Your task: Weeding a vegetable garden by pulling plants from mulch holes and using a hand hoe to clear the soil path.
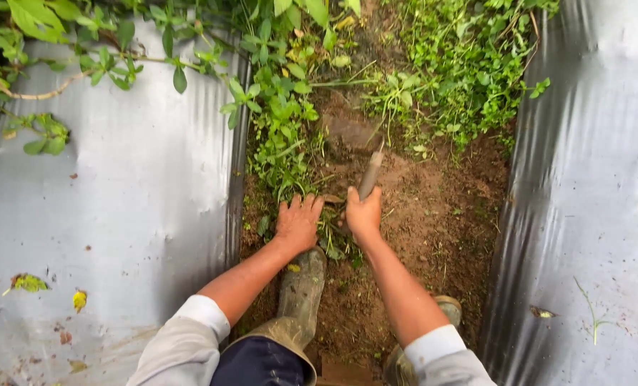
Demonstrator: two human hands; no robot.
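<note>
1. Nearest to us, our two muddy rubber boots stand in the furrow, the left boot (301, 289) just under our left wrist, the right boot (444, 309) partly hidden behind our right forearm.
2. Our left hand (297, 221) lies palm down with fingers spread, pressed onto the low weeds (283, 154) at the furrow's left edge.
3. Our right hand (364, 214) is clenched in a fist around the handle of a small hand tool (370, 175), which points up and away from us; its tip meets the soil near a clod, and we cannot tell the blade's shape.
4. Bare brown soil (440, 214) fills the furrow to the right of the tool.
5. Silver plastic mulch sheets flank the furrow, the left sheet (119, 200) and the right sheet (591, 179).
6. Farthest off, dense green weeds (462, 64) cover the furrow, and a leafy branch (54, 78) hangs over the left sheet.
</note>
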